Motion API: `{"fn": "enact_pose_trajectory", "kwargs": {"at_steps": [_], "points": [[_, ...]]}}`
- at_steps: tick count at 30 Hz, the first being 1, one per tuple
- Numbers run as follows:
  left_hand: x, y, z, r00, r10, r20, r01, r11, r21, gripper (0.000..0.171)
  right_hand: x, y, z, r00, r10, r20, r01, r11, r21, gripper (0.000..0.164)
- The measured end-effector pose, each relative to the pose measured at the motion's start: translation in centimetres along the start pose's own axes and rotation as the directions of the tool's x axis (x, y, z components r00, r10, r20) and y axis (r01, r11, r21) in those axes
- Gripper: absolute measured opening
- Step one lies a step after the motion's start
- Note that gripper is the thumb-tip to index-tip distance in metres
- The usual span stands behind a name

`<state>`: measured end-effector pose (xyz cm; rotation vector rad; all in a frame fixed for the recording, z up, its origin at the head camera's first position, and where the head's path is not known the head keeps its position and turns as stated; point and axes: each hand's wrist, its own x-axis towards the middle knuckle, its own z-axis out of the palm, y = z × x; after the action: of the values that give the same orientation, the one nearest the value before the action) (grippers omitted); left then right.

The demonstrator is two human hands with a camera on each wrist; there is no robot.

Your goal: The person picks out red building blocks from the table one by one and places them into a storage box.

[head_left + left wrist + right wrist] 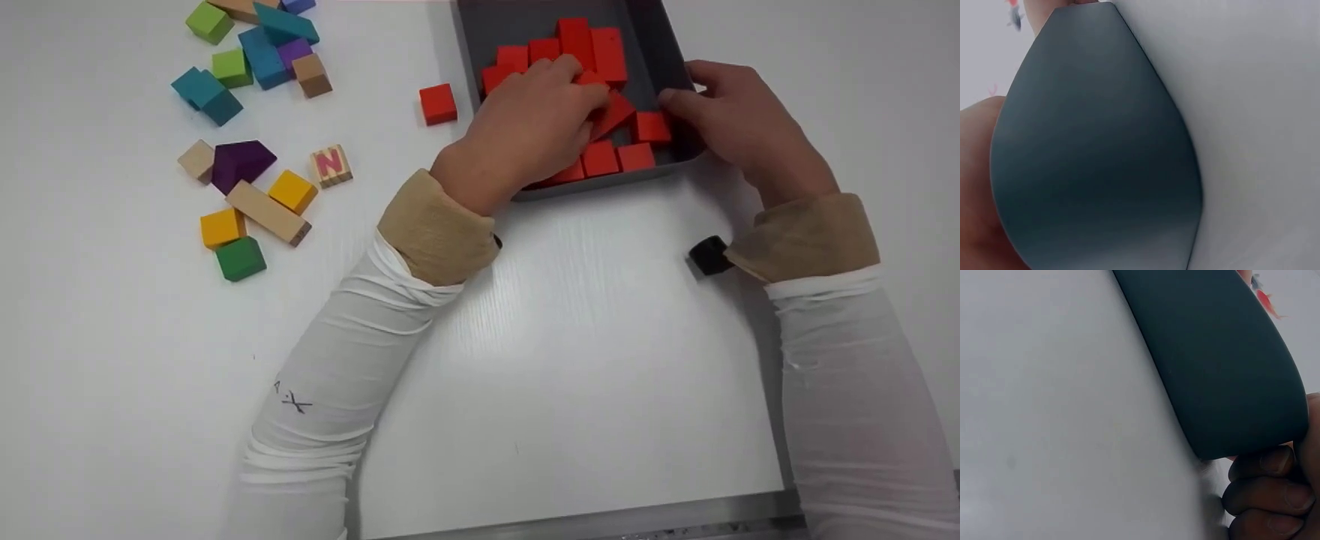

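Note:
A dark grey box (551,187) stands at the top of the head view with several red blocks (576,45) inside. My left hand (525,124) reaches over its near wall. Its thumb and index finger pinch a red triangular block (616,114); the other fingertips are hidden among the blocks. With the thumb inside and fingers outside, my right hand (742,124) grips the box's right wall. In the left wrist view the box's outer wall (1095,129) covers most of the work; the right wrist view shows curled fingers (1264,492) beside the wall (1224,365).
One red cube (438,103) lies just left of the box. Farther left are several coloured blocks, including a purple block (241,163), a plain wooden bar (266,211), a green block (241,259) and a letter cube (331,166). The table's front edge (600,517) crosses the bottom.

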<state>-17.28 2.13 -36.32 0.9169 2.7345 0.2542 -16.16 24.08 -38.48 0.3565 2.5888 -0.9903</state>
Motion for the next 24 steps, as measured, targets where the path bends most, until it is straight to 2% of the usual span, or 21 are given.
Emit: {"fn": "enact_pose_trajectory", "kwargs": {"at_steps": [6, 13, 24], "points": [[0.01, -0.08, -0.1, 0.999, -0.035, -0.002, 0.035, 0.999, -0.002, 0.04, 0.0, 0.03, -0.11, 1.0, 0.014, 0.003, -0.014, 1.0, 0.006, 0.053], [0.08, -0.25, -0.09, 0.998, -0.062, 0.033, 0.062, 0.998, 0.017, 0.043, 0.06, 0.18, -0.19, 1.0, -0.006, 0.006, 0.006, 1.0, 0.031, 0.051], [0.14, -0.2, -0.31, 0.996, -0.072, 0.052, 0.071, 0.997, 0.03, 0.045, 0.04, 0.13, -0.34, 1.0, 0.014, 0.014, -0.014, 0.999, 0.037, 0.052]]}}
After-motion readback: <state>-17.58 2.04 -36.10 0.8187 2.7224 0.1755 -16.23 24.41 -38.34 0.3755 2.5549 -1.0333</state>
